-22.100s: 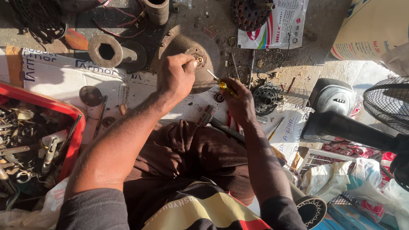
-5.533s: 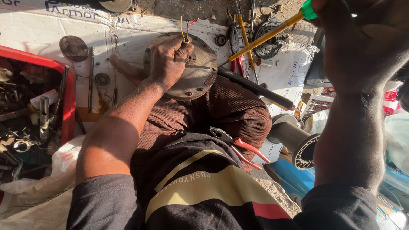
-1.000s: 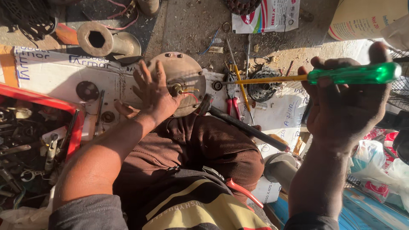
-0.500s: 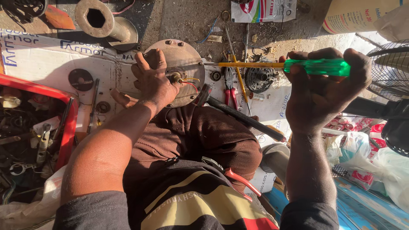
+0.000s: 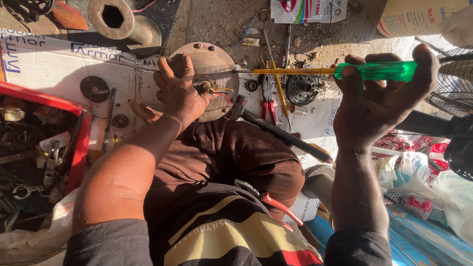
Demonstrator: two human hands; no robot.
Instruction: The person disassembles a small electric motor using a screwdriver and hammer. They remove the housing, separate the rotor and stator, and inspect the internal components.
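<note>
**Inspection: round motor cover held at the knee, screwdriver raised level**

I record the left hand (image 5: 180,96) lying flat on a round, dull grey metal motor cover (image 5: 217,64), a shallow domed disc with small bolts about its rim. The fingers (image 5: 165,74) are spread and pressed over its left half; they grip nothing. At the hub, beside the thumb, a brass-coloured centre piece shows, with thin yellow and red wires (image 5: 222,92) curling out to the right. The disc rests on the white printed sheeting (image 5: 44,69) spread over the floor, its lower edge against my brown-trousered knee (image 5: 246,157).

The right hand (image 5: 377,101) is closed around the translucent green plastic handle of a long screwdriver (image 5: 345,71). Its yellow shank runs level to the left, and the bare steel tip ends just beside the cover's right edge; I cannot tell whether it touches.

Left of the disc stands a red plastic crate (image 5: 79,143) packed with oily metal parts, its rim near my forearm. Above, a rusted steel pipe on a round flange (image 5: 123,22) lies just beyond the cover's upper edge. A dark, heavy steel bar (image 5: 281,133) runs diagonally from under the disc's lower right. Red-handled pliers (image 5: 268,106) and a black finned rotor (image 5: 301,89) lie beneath the shank. Bare sheeting shows between the disc and the crate; the right side is crowded.
</note>
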